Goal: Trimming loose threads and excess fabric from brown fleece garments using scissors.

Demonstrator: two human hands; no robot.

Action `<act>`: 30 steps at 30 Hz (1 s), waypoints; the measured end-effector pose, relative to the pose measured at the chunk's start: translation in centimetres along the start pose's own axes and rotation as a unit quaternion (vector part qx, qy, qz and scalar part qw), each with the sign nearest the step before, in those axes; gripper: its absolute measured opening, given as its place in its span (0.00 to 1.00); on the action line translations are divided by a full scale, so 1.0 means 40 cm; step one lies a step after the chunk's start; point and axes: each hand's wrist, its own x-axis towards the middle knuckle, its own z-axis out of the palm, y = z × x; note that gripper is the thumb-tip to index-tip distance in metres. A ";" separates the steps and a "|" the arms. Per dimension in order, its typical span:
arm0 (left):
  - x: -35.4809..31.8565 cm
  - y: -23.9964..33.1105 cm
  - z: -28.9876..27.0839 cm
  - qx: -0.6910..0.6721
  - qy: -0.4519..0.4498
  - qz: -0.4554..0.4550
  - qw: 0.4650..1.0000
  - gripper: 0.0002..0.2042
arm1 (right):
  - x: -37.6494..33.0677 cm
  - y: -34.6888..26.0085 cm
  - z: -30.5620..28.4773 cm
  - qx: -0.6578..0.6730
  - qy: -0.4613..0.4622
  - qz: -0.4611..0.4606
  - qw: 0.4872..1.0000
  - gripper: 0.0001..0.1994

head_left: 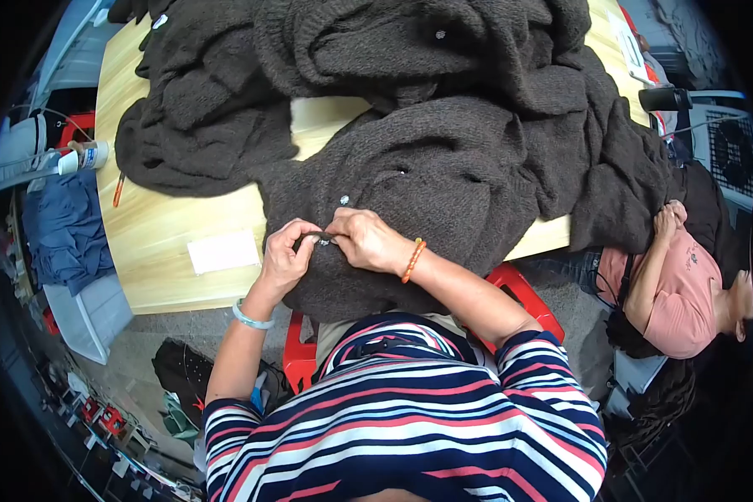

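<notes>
A dark brown knitted garment (452, 209) is draped over the table's near edge and hangs toward my lap. My left hand (286, 255) pinches a fold of its edge between thumb and fingers. Close beside it, my right hand (365, 240) is closed on the same edge, fingertips almost meeting those of the left. A small shiny button (325, 241) shows between the two hands. Just above them, another shiny button (345, 200) sits on the knit. Whether a needle or thread is in my fingers is too small to tell.
More brown knitwear (376, 50) is heaped across the far side of the wooden table (167, 289). A white paper (223, 252), an orange pen (119, 191) and a white container (94, 156) lie to the left. Blue cloth (67, 226) is piled beyond the left edge. A co-worker in a pink shirt (673, 284) sits at the right.
</notes>
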 end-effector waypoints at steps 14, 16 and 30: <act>-0.005 0.038 -0.041 -0.187 -0.051 -0.137 0.972 0.03 | 0.013 0.030 -0.005 0.282 -0.081 0.129 0.947 0.09; -0.006 0.031 -0.043 -0.180 -0.070 -0.146 0.970 0.03 | 0.014 0.027 -0.004 0.165 -0.045 0.095 0.981 0.10; -0.003 0.048 -0.089 -0.023 -0.081 -0.141 0.987 0.05 | -0.007 -0.024 -0.081 -0.055 -0.103 0.033 0.993 0.13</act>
